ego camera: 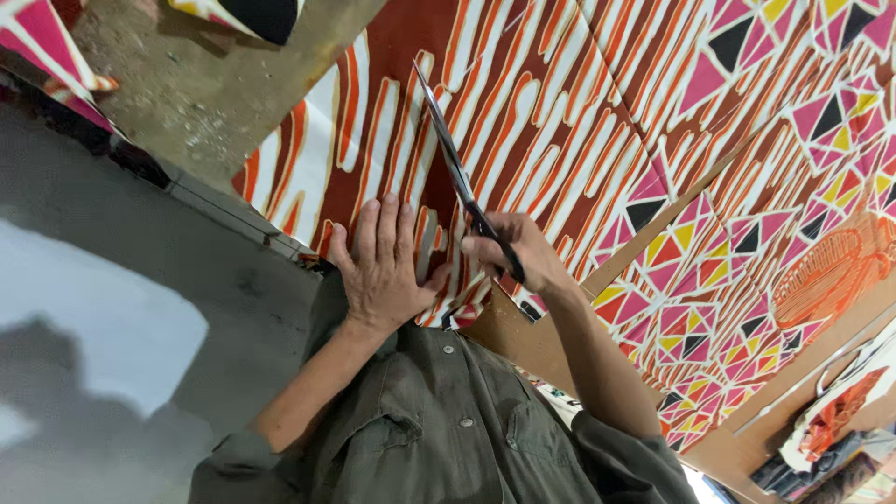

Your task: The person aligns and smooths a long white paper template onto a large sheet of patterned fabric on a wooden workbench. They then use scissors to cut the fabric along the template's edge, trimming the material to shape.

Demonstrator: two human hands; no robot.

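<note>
Left hand (380,271) lies open, flat on the patterned fabric (523,103); right hand (513,252) grips black scissors (457,173). Cloth judged light, limp, prone to shifting; best pinned flat beside the blades.

From my feed, the grey concrete floor (112,280) fills the left side, with a pale patch of light (103,345) across it and soft shadows beside that. A brown wooden table (523,341) runs diagonally through the view. At the far right edge I see a clutter of coloured scraps (840,439)
</note>
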